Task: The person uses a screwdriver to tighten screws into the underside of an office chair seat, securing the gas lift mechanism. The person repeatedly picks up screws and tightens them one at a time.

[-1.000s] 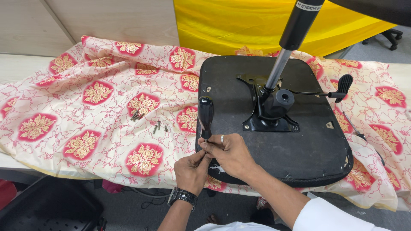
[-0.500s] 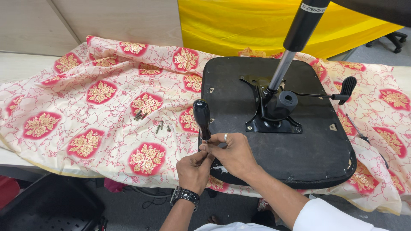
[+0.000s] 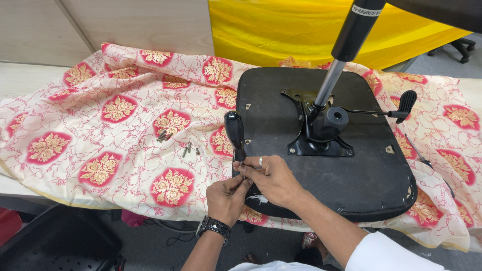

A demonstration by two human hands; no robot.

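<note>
At the black seat base's near edge, both hands' fingers pinch a black-handled screwdriver.

A cream cloth patterned with red and gold floral medallions drapes a work table, its folds gathered toward the far left. On it, left of centre, lie two small clusters of loose screws and bolts, just beside each other. A bright yellow fabric hangs along the far side, next to pale wood panelling at far left. At near left, below the table edge, sits a dark object. The wheeled base of an office chair stands at far right.
</note>
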